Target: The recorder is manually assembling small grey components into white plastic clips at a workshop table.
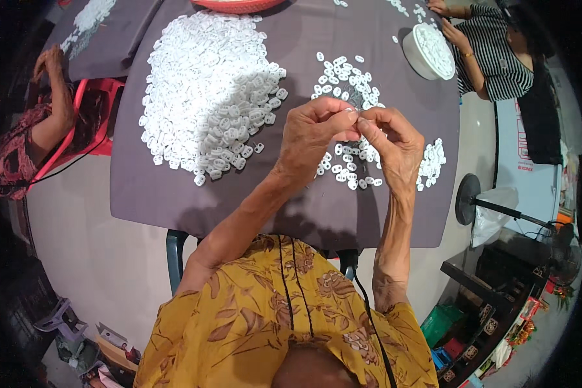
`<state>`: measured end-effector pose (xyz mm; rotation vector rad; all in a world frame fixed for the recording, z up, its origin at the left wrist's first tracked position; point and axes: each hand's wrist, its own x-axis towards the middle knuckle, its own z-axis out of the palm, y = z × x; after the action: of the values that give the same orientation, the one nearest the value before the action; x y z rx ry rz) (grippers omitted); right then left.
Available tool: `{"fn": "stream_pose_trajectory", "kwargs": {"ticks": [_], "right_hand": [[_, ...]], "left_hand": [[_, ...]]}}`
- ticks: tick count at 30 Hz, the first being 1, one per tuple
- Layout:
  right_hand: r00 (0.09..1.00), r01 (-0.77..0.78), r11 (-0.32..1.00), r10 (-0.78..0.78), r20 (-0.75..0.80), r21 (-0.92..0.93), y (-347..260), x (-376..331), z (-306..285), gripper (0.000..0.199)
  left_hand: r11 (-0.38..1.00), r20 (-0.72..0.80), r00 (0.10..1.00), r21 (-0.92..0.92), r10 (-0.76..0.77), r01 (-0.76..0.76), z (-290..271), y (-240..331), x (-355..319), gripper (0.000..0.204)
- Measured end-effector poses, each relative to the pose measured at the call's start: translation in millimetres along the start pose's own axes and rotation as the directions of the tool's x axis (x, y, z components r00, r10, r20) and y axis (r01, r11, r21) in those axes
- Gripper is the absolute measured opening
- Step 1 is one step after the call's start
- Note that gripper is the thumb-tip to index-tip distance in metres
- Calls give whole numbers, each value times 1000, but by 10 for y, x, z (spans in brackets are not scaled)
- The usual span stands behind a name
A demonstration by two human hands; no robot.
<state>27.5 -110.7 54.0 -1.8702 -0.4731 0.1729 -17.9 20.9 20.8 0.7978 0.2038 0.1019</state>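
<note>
Over the grey-covered table (271, 223), my left hand (313, 132) and my right hand (398, 139) meet fingertip to fingertip. My left thumb and finger pinch a small white plastic piece (350, 109), of which only a sliver shows. The right thumb and forefinger close against the same spot; what they grip, if anything, is too small to make out. Beneath and around both hands lie loose white oval pieces with two dark holes (346, 158). Some thin dark slivers (367, 97) lie among them, partly covered by my fingers.
A large heap of white pieces (200, 84) spreads to the left. A white bowl (420, 64) full of them stands at the far right, and a red basket (239, 6) at the far edge. Two other people sit at the left and right. A black fan (469, 199) stands right.
</note>
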Motion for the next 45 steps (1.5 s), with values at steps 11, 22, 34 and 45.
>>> {"fn": "stream_pose_trajectory", "kwargs": {"ticks": [11, 22, 34, 45], "right_hand": [[989, -132, 980, 141, -48, 148, 58, 3, -34, 20], [991, -125, 924, 130, 9, 362, 38, 60, -23, 21], [996, -91, 960, 93, 3, 266, 44, 56, 10, 22], [998, -64, 973, 62, 14, 220, 60, 63, -4, 23]], "left_hand": [[1000, 18, 1000, 6, 6, -6, 1, -18, -12, 14], [990, 33, 999, 137, 42, -47, -46, -70, 17, 13], [986, 16, 998, 156, 63, -64, -53, -81, 37, 11], [979, 10, 999, 199, 48, -49, -43, -75, 44, 13]]}}
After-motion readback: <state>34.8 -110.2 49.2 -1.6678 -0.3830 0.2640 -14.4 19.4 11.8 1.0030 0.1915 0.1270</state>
